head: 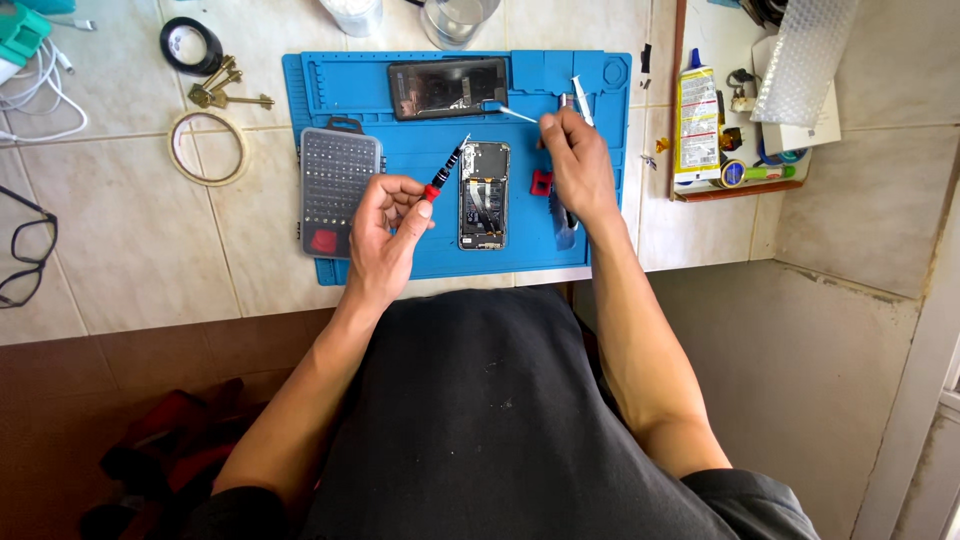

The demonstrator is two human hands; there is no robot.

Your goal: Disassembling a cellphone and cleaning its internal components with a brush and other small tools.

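Note:
My left hand (388, 225) grips a black precision screwdriver (447, 167) with a red cap, its tip pointing up and to the right above the blue work mat (410, 140). An opened phone (484, 194) with its insides showing lies on the mat just right of that hand. My right hand (576, 165) hovers right of the phone, fingers pinched on a thin white tool (515, 113) that points left toward a dark phone panel (447, 88) at the mat's top. A small red piece (541, 183) lies by the right hand.
A grey case of screwdriver bits (339, 190) sits on the mat's left edge. Keys (225, 90), black tape (191, 44) and a pale tape ring (207, 148) lie left. A glue tube (697, 120) is on a tray at right. Glasses (24, 250) and white cables (35, 95) are far left.

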